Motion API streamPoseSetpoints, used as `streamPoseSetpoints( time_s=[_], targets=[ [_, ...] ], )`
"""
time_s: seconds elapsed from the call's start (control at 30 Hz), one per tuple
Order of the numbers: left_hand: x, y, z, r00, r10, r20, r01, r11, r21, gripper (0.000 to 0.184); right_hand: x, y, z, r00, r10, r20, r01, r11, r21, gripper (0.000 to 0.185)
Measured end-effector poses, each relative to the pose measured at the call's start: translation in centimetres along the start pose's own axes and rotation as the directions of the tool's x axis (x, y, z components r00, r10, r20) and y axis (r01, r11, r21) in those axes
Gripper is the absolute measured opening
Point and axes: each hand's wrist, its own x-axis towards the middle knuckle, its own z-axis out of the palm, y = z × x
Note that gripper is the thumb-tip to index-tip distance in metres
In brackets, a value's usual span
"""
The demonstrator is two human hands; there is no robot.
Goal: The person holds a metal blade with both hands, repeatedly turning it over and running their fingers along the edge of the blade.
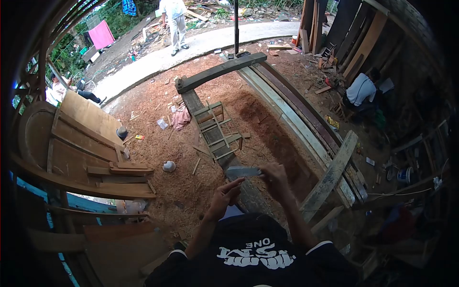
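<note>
In my right hand (273,176) is one end of a flat, pale grey blade-like piece (243,171), held level and pointing left. My left hand (226,193) is just below its free end, index finger stretched up toward the lower edge; whether they touch is unclear. Beyond both hands, a small slatted wooden frame (216,125) lies across a long dark plank (195,104).
Sawdust covers the ground. Long boards (287,115) run along the right, with a plank (330,173) across them. Wooden panels (86,143) stand at left, near a white bowl-like object (169,166). One person (176,24) stands on the path; others sit left and right.
</note>
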Motion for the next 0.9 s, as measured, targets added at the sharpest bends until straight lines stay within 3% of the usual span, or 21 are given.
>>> streamPoseSetpoints(
  time_s=[0.1,0.13,0.23,0.27,0.37,0.4,0.5,0.7,0.9],
  targets=[
    [0.2,-0.2,0.3,0.999,-0.036,-0.024,0.037,0.999,0.017,0.038,-0.7,0.4,0.9,0.996,0.036,0.080,-0.037,0.999,0.016,0.017],
    [0.1,0.4,0.5,1.000,-0.008,0.003,0.008,1.000,-0.003,0.038,-0.4,1.2,1.0,0.985,0.174,-0.016,-0.168,0.971,0.169,0.017],
    [0.0,0.1,-0.2,0.999,0.025,0.021,-0.025,1.000,-0.008,0.039,0.0,3.4,0.5,0.961,0.245,-0.126,-0.240,0.969,0.050,0.018],
    [0.0,-0.1,-0.4,0.999,0.027,0.017,-0.027,1.000,-0.001,0.039,-0.4,3.1,0.3,0.963,0.262,-0.063,-0.257,0.963,0.075,0.021],
    [-0.3,0.1,0.3,0.999,-0.009,0.032,0.007,0.999,0.049,0.041,-0.9,0.6,0.7,0.994,0.059,0.097,-0.075,0.983,0.170,0.019],
    [-0.2,0.0,0.4,0.999,-0.006,0.031,0.005,0.999,0.042,0.042,-0.9,0.2,0.9,0.997,0.011,0.083,-0.026,0.982,0.189,0.025],
    [0.1,-0.3,0.6,1.000,0.015,0.025,-0.016,0.999,0.031,0.044,-0.2,-0.3,0.1,0.903,0.282,0.324,-0.417,0.758,0.501,0.033],
    [-0.3,-0.4,0.9,0.999,0.031,0.041,-0.034,0.997,0.075,0.044,0.0,-0.7,-0.7,0.869,0.222,0.443,-0.464,0.679,0.569,0.034],
    [0.0,1.2,1.9,0.996,0.089,0.019,-0.091,0.969,0.232,0.039,-0.8,-1.4,-0.5,0.913,0.179,0.367,-0.384,0.684,0.620,0.035]
  ],
)
